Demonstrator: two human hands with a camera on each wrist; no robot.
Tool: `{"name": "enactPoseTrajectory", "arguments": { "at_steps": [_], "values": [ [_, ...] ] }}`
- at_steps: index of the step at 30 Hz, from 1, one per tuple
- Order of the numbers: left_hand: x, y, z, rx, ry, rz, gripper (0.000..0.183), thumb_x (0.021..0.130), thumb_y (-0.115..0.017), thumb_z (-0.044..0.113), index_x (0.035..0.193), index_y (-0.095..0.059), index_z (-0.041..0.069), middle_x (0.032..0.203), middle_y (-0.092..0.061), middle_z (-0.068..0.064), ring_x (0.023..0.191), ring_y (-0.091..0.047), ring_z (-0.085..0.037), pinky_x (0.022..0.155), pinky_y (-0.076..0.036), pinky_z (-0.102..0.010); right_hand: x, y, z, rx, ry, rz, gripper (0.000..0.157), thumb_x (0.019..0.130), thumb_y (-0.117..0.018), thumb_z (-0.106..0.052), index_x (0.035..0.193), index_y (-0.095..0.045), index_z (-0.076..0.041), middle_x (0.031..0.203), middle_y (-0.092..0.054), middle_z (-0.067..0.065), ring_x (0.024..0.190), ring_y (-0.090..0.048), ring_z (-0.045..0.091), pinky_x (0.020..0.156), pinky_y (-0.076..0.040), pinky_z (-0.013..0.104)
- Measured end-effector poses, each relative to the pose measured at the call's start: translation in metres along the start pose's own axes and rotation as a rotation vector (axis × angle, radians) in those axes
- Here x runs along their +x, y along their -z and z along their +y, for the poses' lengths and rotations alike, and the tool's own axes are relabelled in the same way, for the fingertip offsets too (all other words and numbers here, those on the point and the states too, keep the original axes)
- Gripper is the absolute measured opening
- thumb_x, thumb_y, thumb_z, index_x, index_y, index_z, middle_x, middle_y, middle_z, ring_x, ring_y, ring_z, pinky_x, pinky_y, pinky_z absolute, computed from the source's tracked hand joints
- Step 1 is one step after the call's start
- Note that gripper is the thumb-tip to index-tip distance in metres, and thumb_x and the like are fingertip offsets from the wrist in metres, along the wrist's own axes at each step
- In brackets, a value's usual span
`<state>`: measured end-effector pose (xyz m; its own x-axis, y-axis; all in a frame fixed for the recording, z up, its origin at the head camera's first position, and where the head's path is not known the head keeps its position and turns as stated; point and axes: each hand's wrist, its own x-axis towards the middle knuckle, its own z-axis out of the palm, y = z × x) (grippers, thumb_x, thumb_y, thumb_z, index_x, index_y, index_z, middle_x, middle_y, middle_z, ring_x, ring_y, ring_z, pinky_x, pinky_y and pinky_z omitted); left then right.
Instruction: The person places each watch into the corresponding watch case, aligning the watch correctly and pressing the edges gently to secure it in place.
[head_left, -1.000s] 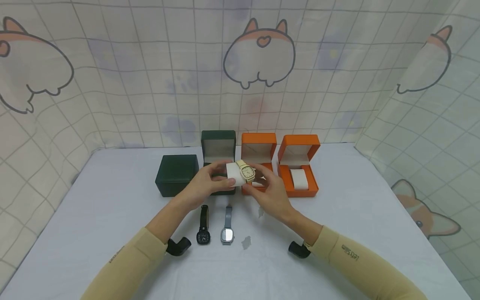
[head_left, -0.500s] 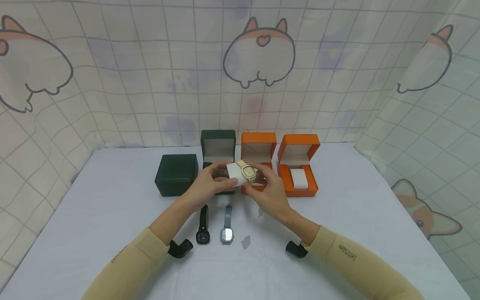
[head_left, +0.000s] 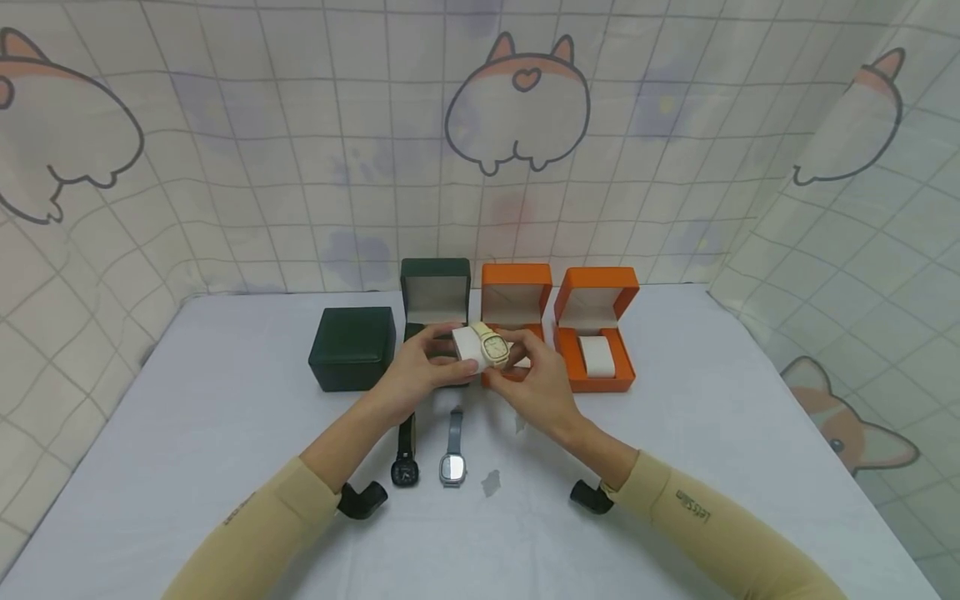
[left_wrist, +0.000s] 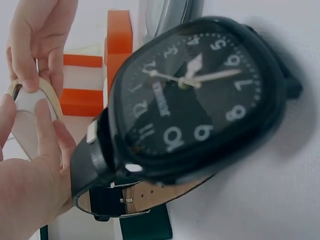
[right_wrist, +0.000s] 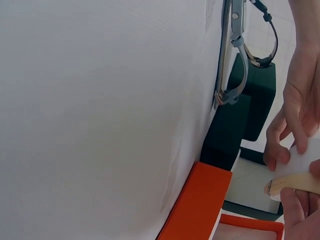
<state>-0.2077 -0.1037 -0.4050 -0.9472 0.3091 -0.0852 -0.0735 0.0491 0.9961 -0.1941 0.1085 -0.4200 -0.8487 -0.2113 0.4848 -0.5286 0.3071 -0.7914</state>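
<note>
Head view showed a cream watch [head_left: 495, 347] lying against a white cushion [head_left: 467, 348], both held above the tabletop [head_left: 187, 433] toward the middle of its far edge; whether the strap was fastened could not be told. A person's left hand [head_left: 416, 367] gripped the cushion from the side, thumb in front and fingers curled behind, while the right hand [head_left: 540, 375] pinched the watch at its strap, thumb and fingers set close together. Just behind the hands, along the far edge, stood an open green box [head_left: 435, 268] and an open orange box [head_left: 516, 279], lids upright. Beside them, toward the far right corner, a second orange box [head_left: 600, 386] stood open with a white pad [head_left: 596, 357] inside; toward the far left corner sat a closed dark green box [head_left: 351, 342]. Nearer the front edge, a black watch [head_left: 405, 467] and a grey-blue watch [head_left: 453, 467] lay side by side, apart, straps pointing to the far edge. Beyond the tabletop hung a checked cloth [head_left: 300, 167] printed with cartoon animals.
</note>
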Motion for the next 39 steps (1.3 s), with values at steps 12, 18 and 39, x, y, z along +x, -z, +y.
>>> {"name": "enactPoseTrajectory", "arguments": {
  "at_steps": [12,18,39],
  "values": [
    [-0.001,0.004,-0.001,0.07,0.0,-0.025,0.079,0.09,-0.082,0.015,0.157,-0.041,0.016,0.146,-0.044,-0.016,0.118,-0.062,-0.03,0.095,-0.053,-0.038,0.003,0.01,0.002,0.073,-0.029,-0.16,0.05,0.087,-0.083,-0.005,0.131,-0.058,-0.005,0.13,-0.055,0.008,0.123,-0.054,0.024,0.099,-0.054,0.041],
    [-0.003,0.006,0.0,0.113,-0.013,-0.087,0.077,0.088,-0.084,0.012,0.154,-0.046,0.022,0.145,-0.047,-0.011,0.118,-0.062,-0.029,0.099,-0.05,-0.044,0.007,0.029,0.008,0.128,-0.055,-0.314,0.06,0.086,-0.084,-0.005,0.138,-0.054,-0.011,0.139,-0.051,0.002,0.133,-0.045,0.026,0.108,-0.045,0.054],
    [-0.007,0.009,-0.005,0.176,-0.08,-0.159,0.081,0.087,-0.085,0.012,0.156,-0.044,0.02,0.143,-0.048,-0.013,0.114,-0.063,-0.028,0.093,-0.055,-0.04,0.01,0.032,0.017,0.288,-0.161,-0.474,0.071,0.088,-0.081,-0.003,0.15,-0.05,-0.018,0.155,-0.043,0.001,0.135,-0.05,0.039,0.098,-0.054,0.038]
  ]
}}
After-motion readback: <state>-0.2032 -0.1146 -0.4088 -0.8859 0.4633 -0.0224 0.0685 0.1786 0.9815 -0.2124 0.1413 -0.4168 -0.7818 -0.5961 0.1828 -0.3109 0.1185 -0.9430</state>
